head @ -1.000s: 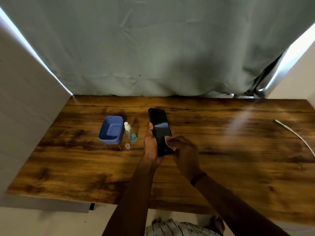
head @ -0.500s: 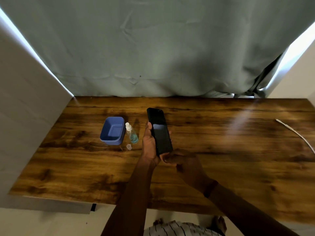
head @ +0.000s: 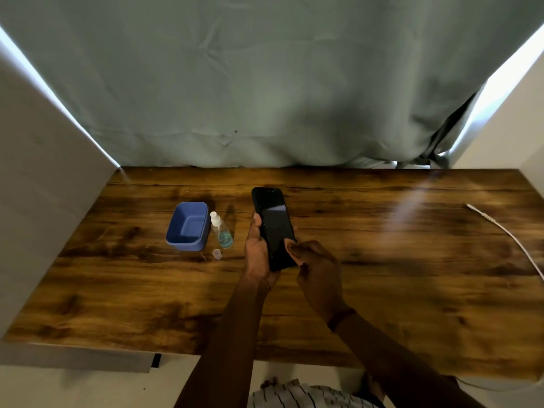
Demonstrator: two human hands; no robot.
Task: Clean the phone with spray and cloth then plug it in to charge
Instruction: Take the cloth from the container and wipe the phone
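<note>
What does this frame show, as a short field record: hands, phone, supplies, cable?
left hand: holds phone upright above the table
right hand: fingertips on the phone's lower screen; no cloth visible
spray bottle: standing, uncapped, beside blue tub
cap: on table, before the bottle
white cable: far right, unplugged from phone

The left hand (head: 256, 252) gripped a dark phone (head: 274, 228) above the desk (head: 382, 260), its thumb along the phone's left edge and the screen facing up. The right hand (head: 319, 275) pressed its fingertips (head: 292, 248) on the screen's lower right part. Left of the left hand stood a spray bottle (head: 221, 231), touching a blue tub (head: 188, 225), with a small cap (head: 217, 254) just before the bottle. Well right of the right hand lay a white cable (head: 506, 231).
</note>
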